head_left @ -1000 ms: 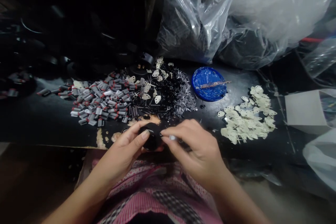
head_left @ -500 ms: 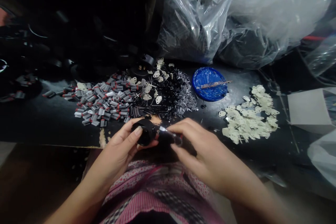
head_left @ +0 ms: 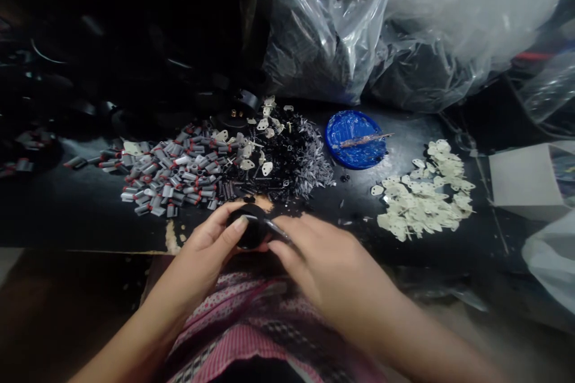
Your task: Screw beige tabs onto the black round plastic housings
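Black table (head_left: 58, 215) spans the view, near edge chipped to bare tan at left of centre. Clear plastic bags (head_left: 323, 30) bulk along the far side, centre to right. Grey cylinder pile (head_left: 175, 173), red-banded, left of centre; many lie on their sides, axes at all angles. Cream plate heap (head_left: 422, 206) well to the right, pieces flat or overlapping. White box (head_left: 518, 179) beyond it, at the right. Right hand (head_left: 326, 254), partly blurred, thumb and fingers pinched about a slim piece near the table's near edge. Left hand (head_left: 209, 245) grasps a round part just opposite, thumb over its rim, fingers around the far side. Blue lid (head_left: 345, 125), smeared with grease, lies flat past the right hand; a thin stick (head_left: 366, 141) crosses it almost level, right end a little farther from the person and past the rim. Black round part (head_left: 256, 236), held between the hands at the near edge; too dark to tell how its axis tilts. Slim grey piece (head_left: 278, 231): long axis slanting, far-left end toward the black part, near-right end into the right hand; contact at the tip cannot be told. Smallest, springs (head_left: 231, 191), clustered just beyond the left hand.
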The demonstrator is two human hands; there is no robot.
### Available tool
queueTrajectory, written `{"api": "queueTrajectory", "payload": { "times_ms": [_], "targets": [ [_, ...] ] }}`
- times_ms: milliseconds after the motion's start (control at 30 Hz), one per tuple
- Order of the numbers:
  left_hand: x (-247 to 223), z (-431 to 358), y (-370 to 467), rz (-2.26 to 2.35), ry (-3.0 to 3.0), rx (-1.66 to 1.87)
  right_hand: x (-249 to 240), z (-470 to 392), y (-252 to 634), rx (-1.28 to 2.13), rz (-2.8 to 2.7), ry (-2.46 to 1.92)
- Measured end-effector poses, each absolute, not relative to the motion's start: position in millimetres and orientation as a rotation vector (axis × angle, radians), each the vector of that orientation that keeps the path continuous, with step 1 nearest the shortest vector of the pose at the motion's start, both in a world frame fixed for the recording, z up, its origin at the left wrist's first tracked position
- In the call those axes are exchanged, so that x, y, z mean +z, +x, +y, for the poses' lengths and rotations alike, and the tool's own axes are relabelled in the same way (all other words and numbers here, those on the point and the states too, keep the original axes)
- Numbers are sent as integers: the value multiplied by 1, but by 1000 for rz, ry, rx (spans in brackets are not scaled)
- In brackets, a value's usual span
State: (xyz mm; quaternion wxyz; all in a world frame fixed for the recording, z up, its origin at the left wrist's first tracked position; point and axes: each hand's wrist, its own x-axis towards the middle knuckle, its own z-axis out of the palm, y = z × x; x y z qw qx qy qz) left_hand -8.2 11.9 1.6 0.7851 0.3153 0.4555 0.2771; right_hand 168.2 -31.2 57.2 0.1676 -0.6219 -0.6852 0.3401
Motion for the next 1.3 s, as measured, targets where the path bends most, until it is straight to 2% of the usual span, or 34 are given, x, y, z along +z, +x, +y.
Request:
{"api": "queueTrajectory", "payload": {
  "times_ms": [67, 200, 267, 333, 500, 600, 733, 867, 1033, 1133, 1300],
  "targets": [
    [2, 14, -12, 991, 800, 558, 56, -34, 168, 997, -1900, -1777],
    [5, 13, -26, 1070, 1380, 551, 58, -39, 183, 1669, -1531, -1526],
    [6, 8, -27, 1116, 1580, 624, 57, -43, 192, 1870, -1370, -1415],
    [6, 2, -20, 1193, 1559, 684, 53, -48, 201, 1751, -1385, -1492],
    [7, -7, 12, 1163, 854, 676, 38, -50, 231, 622, -1554, -2277],
    [5, -8, 22, 1079, 684, 673, 30, -44, 241, 380, -1688, -2460],
    [3, -7, 23, 1049, 621, 716, 21, -38, 241, 159, -1880, -2446],
    [6, -5, 25, 1033, 526, 739, 25, -33, 230, 271, -1933, -2388],
    [10, -1, 25, 900, 241, 677, 39, -27, 194, 654, -1792, -1942],
    [10, 0, 22, 908, 266, 739, 37, -25, 174, 603, -1829, -1764],
    [7, -4, 14, 1002, 501, 851, 30, -24, 164, 501, -1839, -1725]
  ]
}}
